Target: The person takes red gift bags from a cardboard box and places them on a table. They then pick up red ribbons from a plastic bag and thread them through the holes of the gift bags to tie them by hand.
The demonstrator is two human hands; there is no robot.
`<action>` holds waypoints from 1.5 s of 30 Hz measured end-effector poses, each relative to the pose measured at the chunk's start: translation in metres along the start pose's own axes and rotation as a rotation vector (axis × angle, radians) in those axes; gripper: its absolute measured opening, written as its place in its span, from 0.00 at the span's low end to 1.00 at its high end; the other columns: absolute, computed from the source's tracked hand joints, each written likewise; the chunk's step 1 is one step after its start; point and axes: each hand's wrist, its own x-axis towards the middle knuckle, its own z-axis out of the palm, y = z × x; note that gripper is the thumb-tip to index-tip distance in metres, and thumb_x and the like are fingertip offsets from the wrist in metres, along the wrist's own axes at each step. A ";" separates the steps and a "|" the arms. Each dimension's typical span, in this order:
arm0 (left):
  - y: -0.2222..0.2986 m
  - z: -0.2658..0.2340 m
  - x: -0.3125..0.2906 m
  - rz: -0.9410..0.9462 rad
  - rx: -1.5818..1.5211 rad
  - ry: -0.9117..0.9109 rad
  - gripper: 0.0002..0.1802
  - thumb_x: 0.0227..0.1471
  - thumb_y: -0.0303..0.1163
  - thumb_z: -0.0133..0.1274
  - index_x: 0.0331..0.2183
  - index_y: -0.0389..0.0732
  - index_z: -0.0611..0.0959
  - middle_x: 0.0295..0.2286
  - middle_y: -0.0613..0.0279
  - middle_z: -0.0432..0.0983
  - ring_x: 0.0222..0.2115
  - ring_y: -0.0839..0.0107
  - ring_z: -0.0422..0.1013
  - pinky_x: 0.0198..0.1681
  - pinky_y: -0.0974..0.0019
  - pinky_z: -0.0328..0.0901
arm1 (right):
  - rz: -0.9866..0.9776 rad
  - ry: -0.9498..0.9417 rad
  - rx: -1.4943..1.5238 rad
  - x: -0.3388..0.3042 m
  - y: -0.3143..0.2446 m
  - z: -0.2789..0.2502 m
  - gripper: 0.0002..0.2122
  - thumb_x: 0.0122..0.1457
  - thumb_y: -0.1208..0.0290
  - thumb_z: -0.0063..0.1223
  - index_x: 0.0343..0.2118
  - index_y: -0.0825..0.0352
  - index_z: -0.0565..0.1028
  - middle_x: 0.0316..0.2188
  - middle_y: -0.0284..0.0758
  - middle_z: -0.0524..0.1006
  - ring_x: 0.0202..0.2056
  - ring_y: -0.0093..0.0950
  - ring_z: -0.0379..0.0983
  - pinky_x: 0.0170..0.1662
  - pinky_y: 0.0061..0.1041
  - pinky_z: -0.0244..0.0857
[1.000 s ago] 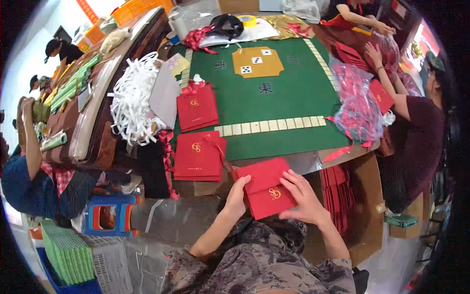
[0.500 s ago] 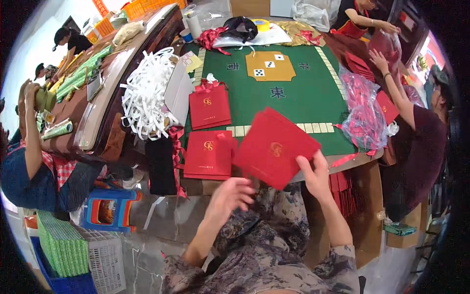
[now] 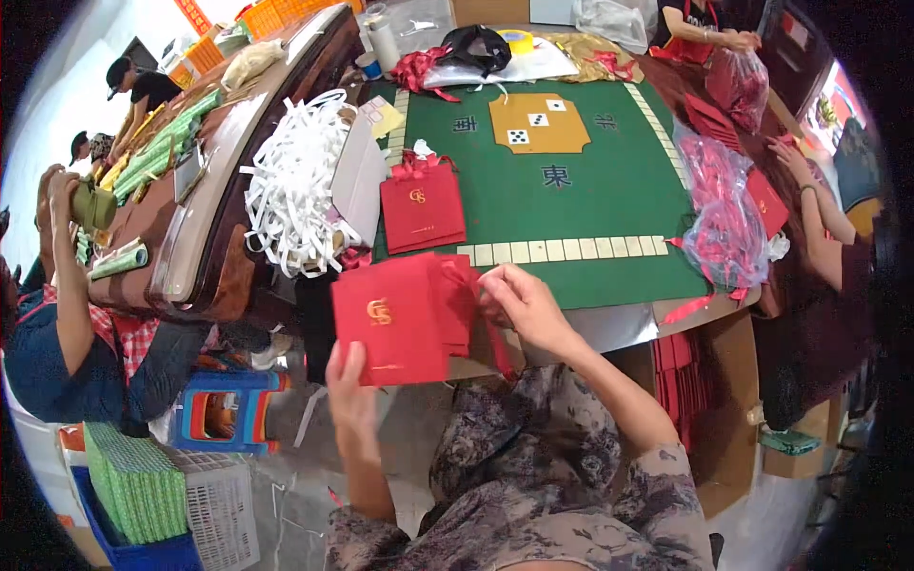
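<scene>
A flat red gift bag with a gold emblem is tilted in front of me at the table's near edge. My left hand is closed on its lower left corner, thumb in front. Just behind it, partly covered, is another red bag with a red ribbon hanging at its right. My right hand is closed at that ribbon, fingers pinched; the exact grip is partly hidden. Beyond them a small stack of red bags with ribbon handles lies on the green table top.
White strips overflow a box on the left. A row of pale tiles crosses the green table. At right lies a clear plastic bag of red ribbons. A blue stool stands lower left. Several people work around.
The red bag has moved left and turned more upright, passing from my right hand to my left. My right hand has moved left to the ribbon. The view has shifted slightly.
</scene>
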 end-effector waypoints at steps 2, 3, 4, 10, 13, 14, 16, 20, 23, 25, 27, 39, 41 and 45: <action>0.006 -0.020 0.008 0.033 -0.048 -0.047 0.19 0.59 0.29 0.54 0.52 0.39 0.75 0.44 0.62 0.76 0.43 0.70 0.74 0.44 0.62 0.72 | -0.319 0.190 -0.637 0.003 0.010 -0.002 0.15 0.63 0.62 0.53 0.42 0.70 0.71 0.33 0.38 0.76 0.31 0.28 0.76 0.36 0.26 0.70; 0.008 -0.030 0.011 0.070 -0.105 -0.094 0.19 0.59 0.30 0.54 0.51 0.39 0.75 0.44 0.61 0.76 0.43 0.70 0.74 0.44 0.62 0.72 | -0.307 0.227 -0.643 0.005 0.015 0.002 0.19 0.59 0.58 0.57 0.43 0.71 0.70 0.36 0.42 0.75 0.34 0.33 0.75 0.39 0.30 0.69; 0.006 -0.039 0.015 0.066 -0.100 -0.095 0.19 0.59 0.30 0.54 0.51 0.39 0.75 0.44 0.61 0.76 0.43 0.70 0.74 0.44 0.62 0.72 | -0.303 0.230 -0.639 0.008 0.019 0.004 0.19 0.59 0.58 0.57 0.43 0.71 0.70 0.36 0.42 0.75 0.34 0.33 0.75 0.39 0.30 0.69; 0.006 -0.051 0.016 0.045 -0.060 -0.019 0.20 0.58 0.31 0.55 0.50 0.37 0.75 0.45 0.59 0.76 0.43 0.69 0.75 0.46 0.63 0.71 | -0.417 0.400 -0.967 0.052 0.044 0.016 0.27 0.55 0.51 0.60 0.46 0.72 0.68 0.41 0.44 0.69 0.41 0.41 0.70 0.45 0.38 0.66; 0.003 -0.051 0.014 0.048 -0.007 -0.016 0.21 0.58 0.35 0.56 0.50 0.38 0.75 0.45 0.60 0.77 0.45 0.68 0.75 0.45 0.60 0.73 | -0.419 0.430 -0.971 0.073 0.056 0.017 0.27 0.54 0.51 0.61 0.46 0.70 0.69 0.40 0.44 0.69 0.42 0.43 0.69 0.46 0.39 0.66; 0.002 -0.050 0.014 0.047 -0.005 -0.016 0.21 0.58 0.35 0.56 0.50 0.38 0.75 0.45 0.60 0.77 0.45 0.68 0.75 0.45 0.60 0.73 | -0.417 0.431 -0.969 0.077 0.059 0.014 0.27 0.54 0.51 0.61 0.46 0.70 0.69 0.40 0.44 0.69 0.42 0.43 0.69 0.46 0.39 0.66; 0.001 -0.050 0.012 0.033 0.057 0.063 0.22 0.57 0.36 0.57 0.51 0.38 0.75 0.46 0.59 0.76 0.45 0.67 0.74 0.45 0.61 0.72 | -0.339 0.399 -0.897 0.080 0.058 0.013 0.24 0.53 0.55 0.63 0.46 0.67 0.70 0.39 0.43 0.68 0.41 0.41 0.70 0.45 0.37 0.67; -0.001 -0.053 0.014 0.050 0.028 0.012 0.23 0.56 0.37 0.58 0.51 0.39 0.74 0.45 0.59 0.76 0.45 0.66 0.74 0.45 0.60 0.72 | -0.323 0.353 -0.704 0.080 0.053 0.008 0.21 0.52 0.60 0.65 0.44 0.67 0.71 0.39 0.41 0.67 0.39 0.37 0.71 0.43 0.34 0.68; 0.000 -0.045 0.015 0.063 0.014 0.000 0.24 0.56 0.37 0.58 0.52 0.38 0.74 0.46 0.59 0.75 0.46 0.65 0.73 0.47 0.58 0.71 | -0.487 0.437 -0.536 0.078 0.048 0.006 0.16 0.52 0.69 0.65 0.40 0.67 0.72 0.36 0.35 0.69 0.37 0.27 0.71 0.42 0.27 0.68; 0.006 -0.034 0.011 0.020 0.024 0.002 0.21 0.59 0.32 0.54 0.53 0.36 0.74 0.47 0.59 0.75 0.47 0.67 0.73 0.49 0.62 0.69 | -0.429 0.403 -0.376 0.081 0.046 -0.005 0.14 0.54 0.71 0.63 0.40 0.66 0.72 0.35 0.33 0.71 0.37 0.25 0.71 0.42 0.25 0.67; 0.004 -0.029 0.014 0.019 0.007 0.012 0.21 0.59 0.32 0.54 0.53 0.36 0.74 0.47 0.59 0.75 0.46 0.68 0.73 0.49 0.62 0.69 | -0.379 0.395 -0.133 0.077 0.043 -0.017 0.08 0.57 0.77 0.58 0.38 0.65 0.71 0.33 0.28 0.74 0.37 0.19 0.70 0.42 0.21 0.66; -0.017 0.018 0.046 0.366 0.592 -0.166 0.20 0.58 0.29 0.55 0.50 0.31 0.74 0.43 0.61 0.76 0.42 0.75 0.71 0.47 0.70 0.66 | -0.300 0.633 0.057 -0.058 0.049 -0.154 0.08 0.62 0.80 0.49 0.44 0.67 0.70 0.38 0.31 0.75 0.42 0.19 0.71 0.48 0.19 0.64; -0.021 0.029 0.043 0.437 0.674 -0.168 0.20 0.58 0.28 0.55 0.50 0.31 0.74 0.42 0.62 0.76 0.41 0.76 0.71 0.47 0.70 0.66 | -0.232 0.629 0.075 -0.074 0.052 -0.159 0.08 0.62 0.80 0.48 0.44 0.66 0.70 0.37 0.30 0.75 0.41 0.19 0.70 0.47 0.19 0.64; -0.035 0.025 0.047 0.588 0.863 -0.084 0.22 0.57 0.33 0.57 0.50 0.32 0.75 0.41 0.55 0.78 0.41 0.69 0.74 0.46 0.66 0.67 | -0.233 0.594 0.068 -0.091 0.046 -0.151 0.08 0.62 0.81 0.48 0.43 0.65 0.70 0.37 0.28 0.73 0.41 0.18 0.69 0.46 0.17 0.63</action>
